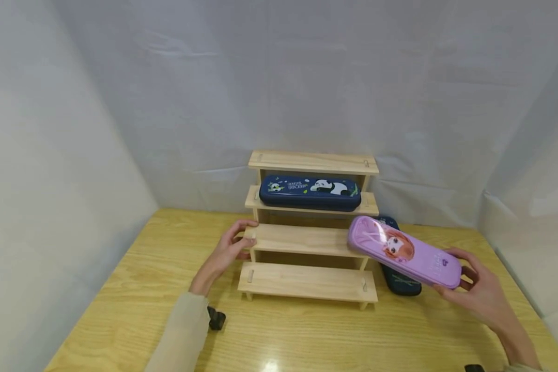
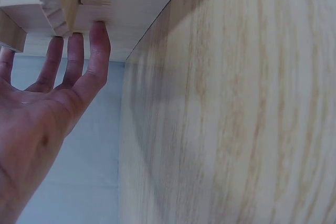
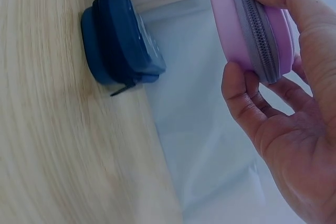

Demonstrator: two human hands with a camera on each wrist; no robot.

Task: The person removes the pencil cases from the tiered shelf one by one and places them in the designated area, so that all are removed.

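A pale wooden stepped shelf [image 1: 302, 238] stands on the table. My left hand [image 1: 228, 247] touches its left end around the second tier from the bottom. In the left wrist view, the fingertips [image 2: 98, 30] rest against the wooden side panel. My right hand [image 1: 481, 287] grips one end of a purple pencil case [image 1: 420, 258] with a cartoon girl on its lid, tilted and raised in front of the shelf's right side. Its grey zipper [image 3: 254, 30] runs between thumb and fingers. A dark blue panda pencil case [image 1: 307, 193] lies on the second tier from the top.
Another dark blue pencil case [image 1: 402, 283] lies on the table at the shelf's right, partly hidden beneath the purple one. Pale sheeting [image 1: 307, 77] encloses the back and sides of the wooden table [image 1: 316, 336]. A small black object [image 1: 216, 319] shows beside the left sleeve.
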